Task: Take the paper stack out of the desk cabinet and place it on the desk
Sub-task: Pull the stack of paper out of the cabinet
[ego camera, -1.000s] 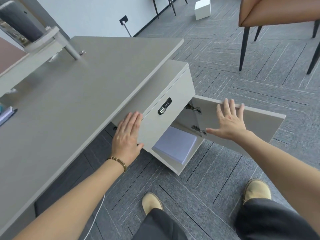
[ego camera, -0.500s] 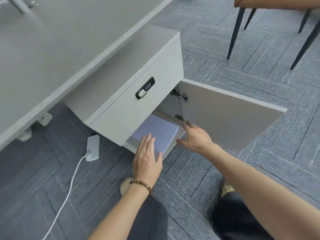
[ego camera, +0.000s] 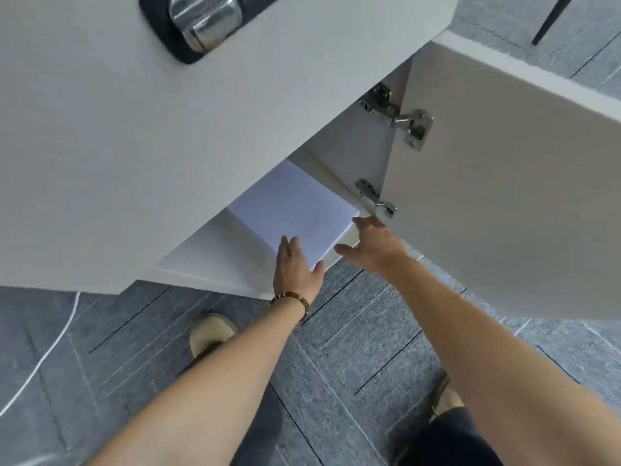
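Observation:
A white paper stack point(ego camera: 295, 206) lies flat on the floor of the open desk cabinet point(ego camera: 215, 250), under the drawer front. My left hand point(ego camera: 295, 267) reaches in with flat, spread fingers, its fingertips on the stack's near left corner. My right hand point(ego camera: 369, 243) hovers with fingers apart at the stack's near right corner, just below the lower hinge. Neither hand grips the paper. The back part of the stack is hidden by the drawer front.
The cabinet door point(ego camera: 504, 196) stands swung open to the right on two metal hinges point(ego camera: 403, 119). A drawer front with a black combination lock point(ego camera: 198, 21) fills the upper left. Grey carpet tiles, my two shoes and a white cable point(ego camera: 43, 361) lie below.
My head has dropped much closer to the cabinet. Both hands moved forward to the near corners of the paper stack; the left one now touches it.

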The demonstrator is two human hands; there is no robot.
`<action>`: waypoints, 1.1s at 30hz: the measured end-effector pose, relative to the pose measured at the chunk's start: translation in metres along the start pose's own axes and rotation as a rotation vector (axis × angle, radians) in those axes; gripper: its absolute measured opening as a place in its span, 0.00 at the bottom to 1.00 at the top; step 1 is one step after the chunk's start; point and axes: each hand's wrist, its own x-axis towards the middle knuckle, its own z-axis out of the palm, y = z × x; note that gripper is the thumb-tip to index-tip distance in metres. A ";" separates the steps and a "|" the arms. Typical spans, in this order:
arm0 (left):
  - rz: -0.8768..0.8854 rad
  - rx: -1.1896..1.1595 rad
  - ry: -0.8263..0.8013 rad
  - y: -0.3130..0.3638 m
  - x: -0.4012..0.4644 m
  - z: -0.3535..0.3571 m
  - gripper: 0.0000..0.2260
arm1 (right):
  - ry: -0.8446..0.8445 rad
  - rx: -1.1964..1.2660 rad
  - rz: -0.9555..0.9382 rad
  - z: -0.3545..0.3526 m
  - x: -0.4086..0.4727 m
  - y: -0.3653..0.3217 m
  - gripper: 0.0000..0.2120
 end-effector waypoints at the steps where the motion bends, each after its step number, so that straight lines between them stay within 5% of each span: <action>1: -0.024 0.000 -0.011 -0.003 0.006 0.006 0.33 | -0.012 -0.010 -0.010 0.006 0.010 0.002 0.40; 11: -0.396 -0.203 0.030 -0.030 0.057 0.037 0.42 | -0.025 -0.144 -0.113 0.024 0.106 0.008 0.42; 18: -0.580 -0.337 0.097 -0.030 0.075 0.045 0.45 | -0.066 -0.008 -0.106 0.035 0.133 -0.001 0.47; 33: -0.620 -0.350 0.039 -0.023 0.036 0.058 0.44 | -0.072 0.054 -0.072 0.057 0.089 0.035 0.45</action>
